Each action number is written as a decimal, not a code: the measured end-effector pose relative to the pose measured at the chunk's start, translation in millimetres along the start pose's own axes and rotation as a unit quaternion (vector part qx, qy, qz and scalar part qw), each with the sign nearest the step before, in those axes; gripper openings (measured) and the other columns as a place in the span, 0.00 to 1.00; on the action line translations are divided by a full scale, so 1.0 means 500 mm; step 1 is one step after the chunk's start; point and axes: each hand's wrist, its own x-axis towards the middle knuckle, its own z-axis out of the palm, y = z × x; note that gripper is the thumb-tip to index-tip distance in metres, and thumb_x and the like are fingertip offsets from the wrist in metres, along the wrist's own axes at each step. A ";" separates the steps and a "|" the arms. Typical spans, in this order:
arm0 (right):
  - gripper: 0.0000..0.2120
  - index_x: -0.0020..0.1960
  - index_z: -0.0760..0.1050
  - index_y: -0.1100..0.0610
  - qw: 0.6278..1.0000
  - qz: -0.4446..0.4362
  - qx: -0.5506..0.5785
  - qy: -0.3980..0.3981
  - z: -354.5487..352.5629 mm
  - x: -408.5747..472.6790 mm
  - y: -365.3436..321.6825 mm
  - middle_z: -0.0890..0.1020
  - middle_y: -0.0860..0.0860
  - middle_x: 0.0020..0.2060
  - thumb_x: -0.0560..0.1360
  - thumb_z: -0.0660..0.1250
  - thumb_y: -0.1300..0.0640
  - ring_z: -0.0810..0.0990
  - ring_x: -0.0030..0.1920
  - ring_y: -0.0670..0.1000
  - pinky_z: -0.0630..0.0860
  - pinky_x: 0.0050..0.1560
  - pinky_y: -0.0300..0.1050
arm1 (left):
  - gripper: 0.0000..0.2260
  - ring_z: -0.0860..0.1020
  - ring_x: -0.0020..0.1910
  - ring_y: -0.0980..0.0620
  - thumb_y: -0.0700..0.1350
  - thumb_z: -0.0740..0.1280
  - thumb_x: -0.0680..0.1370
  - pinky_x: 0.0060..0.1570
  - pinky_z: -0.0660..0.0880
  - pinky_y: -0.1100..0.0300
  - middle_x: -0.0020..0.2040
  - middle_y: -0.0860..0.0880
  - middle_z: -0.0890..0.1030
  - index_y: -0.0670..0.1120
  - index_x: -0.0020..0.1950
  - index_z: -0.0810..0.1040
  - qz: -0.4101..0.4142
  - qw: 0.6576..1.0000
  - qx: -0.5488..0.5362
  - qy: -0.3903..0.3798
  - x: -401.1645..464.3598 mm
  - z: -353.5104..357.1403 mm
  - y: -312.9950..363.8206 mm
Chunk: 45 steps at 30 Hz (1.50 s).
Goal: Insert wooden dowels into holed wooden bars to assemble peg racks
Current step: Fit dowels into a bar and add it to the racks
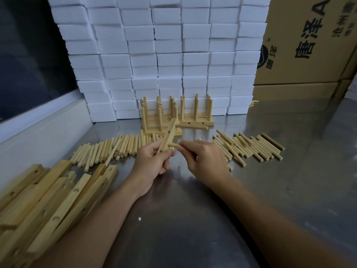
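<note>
Your left hand (152,163) grips a tilted bar (167,136) above the table (193,219); one dowel (193,127) already projects from its upper end. Your right hand (204,161) pinches a second dowel (172,145), its tip at the bar's face.

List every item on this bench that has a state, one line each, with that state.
Left hand: grips the held bar.
Right hand: pinches a dowel.
Held bar: tilted, one dowel already seated near its far end.
Dowel: tip at a hole in the bar, depth unclear.
Finished racks: assembled, pegs upright.
Loose dowels: lying flat.
Spare bars: heaped, holes empty.
</note>
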 end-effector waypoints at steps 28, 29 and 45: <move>0.16 0.37 0.68 0.54 0.983 -0.012 -0.147 -0.105 -0.022 0.002 -0.030 0.70 0.48 0.25 0.82 0.62 0.50 0.65 0.22 0.51 0.56 0.24 0.41 | 0.25 0.66 0.27 0.52 0.32 0.64 0.78 0.23 0.64 0.62 0.30 0.47 0.69 0.65 0.44 0.84 0.047 0.994 0.099 0.000 -0.014 0.009 0.015; 0.16 0.36 0.66 0.53 0.980 -0.009 -0.166 -0.111 -0.026 0.005 -0.035 0.68 0.48 0.24 0.81 0.63 0.51 0.63 0.22 0.50 0.53 0.24 0.39 | 0.24 0.66 0.26 0.52 0.32 0.64 0.78 0.23 0.64 0.62 0.31 0.46 0.70 0.63 0.43 0.85 0.046 0.994 0.100 0.000 -0.014 0.010 0.016; 0.15 0.43 0.77 0.58 0.776 0.475 0.359 -0.207 -0.038 0.030 -0.044 0.67 0.48 0.25 0.82 0.59 0.51 0.63 0.21 0.45 0.60 0.22 0.39 | 0.25 0.66 0.29 0.53 0.35 0.64 0.77 0.29 0.64 0.53 0.29 0.51 0.68 0.69 0.43 0.81 0.076 0.980 0.182 -0.005 -0.019 0.011 0.009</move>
